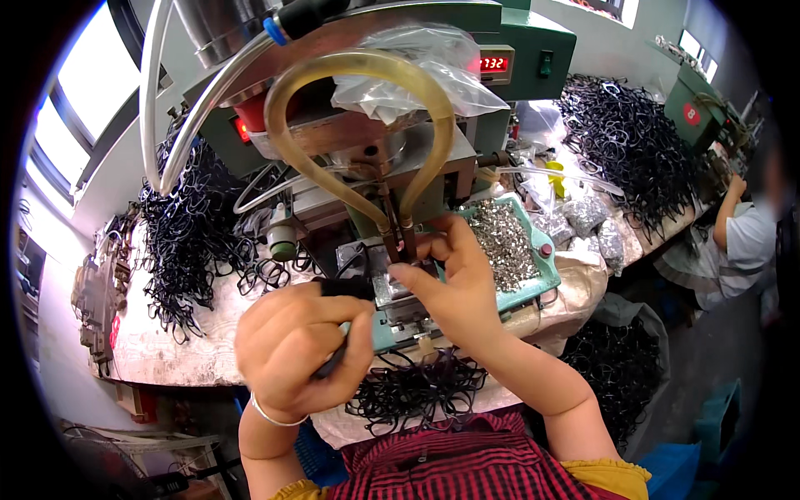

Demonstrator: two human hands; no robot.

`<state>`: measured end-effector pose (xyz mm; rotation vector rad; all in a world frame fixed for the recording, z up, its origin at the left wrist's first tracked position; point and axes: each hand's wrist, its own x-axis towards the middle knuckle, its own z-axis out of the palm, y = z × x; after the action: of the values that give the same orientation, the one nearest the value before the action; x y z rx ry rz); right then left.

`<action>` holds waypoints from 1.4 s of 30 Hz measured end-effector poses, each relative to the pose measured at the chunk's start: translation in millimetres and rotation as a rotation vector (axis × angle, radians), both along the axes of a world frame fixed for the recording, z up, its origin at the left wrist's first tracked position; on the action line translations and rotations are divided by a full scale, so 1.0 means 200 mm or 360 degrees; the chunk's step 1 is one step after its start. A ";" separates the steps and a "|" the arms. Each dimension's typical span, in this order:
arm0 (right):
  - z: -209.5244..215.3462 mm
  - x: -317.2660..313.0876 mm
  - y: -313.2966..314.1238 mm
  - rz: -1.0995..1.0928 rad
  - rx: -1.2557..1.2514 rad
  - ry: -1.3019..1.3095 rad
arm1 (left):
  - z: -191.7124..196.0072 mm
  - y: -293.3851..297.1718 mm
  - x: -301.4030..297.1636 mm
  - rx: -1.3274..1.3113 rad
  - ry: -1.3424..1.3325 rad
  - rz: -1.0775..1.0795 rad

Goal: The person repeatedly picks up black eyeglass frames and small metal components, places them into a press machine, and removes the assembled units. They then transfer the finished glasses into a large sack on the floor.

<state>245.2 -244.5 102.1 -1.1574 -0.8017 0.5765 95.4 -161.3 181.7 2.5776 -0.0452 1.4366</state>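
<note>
Our left hand (304, 346) curls tightly around a black strap (348, 288), just left of the machine's prongs (392, 248). Our right hand (450, 279) bends its fingers beside them; we cannot tell whether it pinches anything. Right of it, a green tray (523, 302) holds metal bits (502, 243). Black loops (185, 250) pile on the left counter (212, 357).

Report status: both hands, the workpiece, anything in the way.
Left hand closed on a black piece. Right hand at the metal fixture, grip unclear. Yellowish tube arches above; tray beside right hand.
</note>
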 end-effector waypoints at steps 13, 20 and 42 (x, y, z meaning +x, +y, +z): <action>-0.11 -0.03 0.02 -0.0117 0.0367 0.0272 | -0.02 0.09 0.02 -0.0677 -0.0313 0.0241; -0.04 -0.02 -0.07 -0.0154 0.0110 -0.0052 | 0.00 0.09 0.02 -0.0208 -0.0179 -0.0007; -0.40 0.41 -0.23 -0.0818 -0.0207 -0.1400 | -0.30 -0.12 0.09 0.0611 0.0365 -0.0158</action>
<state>327.0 -290.9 22.8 -1.6883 -1.1467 -0.3581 113.6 -186.3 120.9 2.9782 -0.4506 1.1839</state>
